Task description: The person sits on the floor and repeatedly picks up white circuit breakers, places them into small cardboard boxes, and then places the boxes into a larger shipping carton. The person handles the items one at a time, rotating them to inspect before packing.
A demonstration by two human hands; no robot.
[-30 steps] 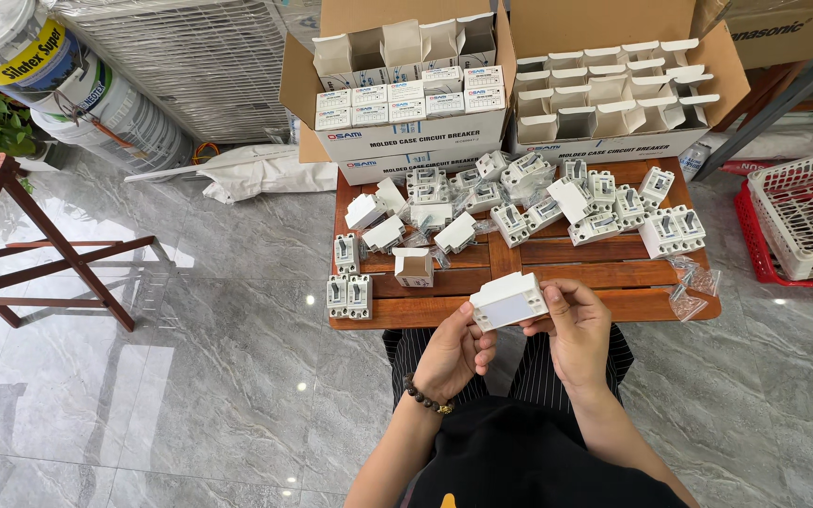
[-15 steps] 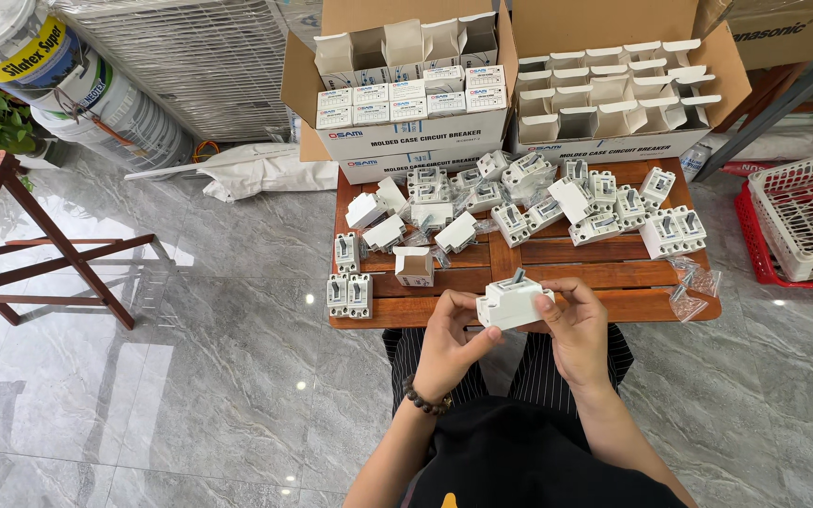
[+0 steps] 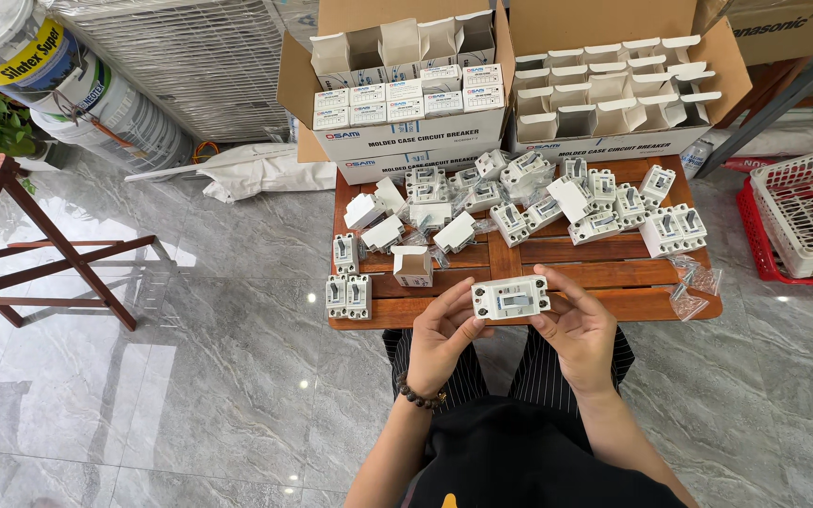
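Both hands hold one white circuit breaker (image 3: 511, 298) sideways, its face with a grey switch lever turned up toward me. My left hand (image 3: 444, 334) grips its left end and my right hand (image 3: 576, 325) grips its right end, just above the near edge of a low wooden table (image 3: 604, 273). Many more white breakers (image 3: 557, 202) lie scattered across the table. A small open white carton (image 3: 413, 266) stands near the table's middle front. Two breakers (image 3: 348, 295) lie side by side at the front left corner.
Two open cardboard boxes stand behind the table: the left box (image 3: 406, 103) holds small white cartons, the right box (image 3: 613, 94) holds open empty-looking cartons. A white and red basket (image 3: 806, 212) is at the right, a wooden stool (image 3: 11, 245) and paint buckets (image 3: 58, 85) at the left.
The breaker was held tilted with its white back showing. I have turned it so the switch face points up, and it now lies level between both hands.
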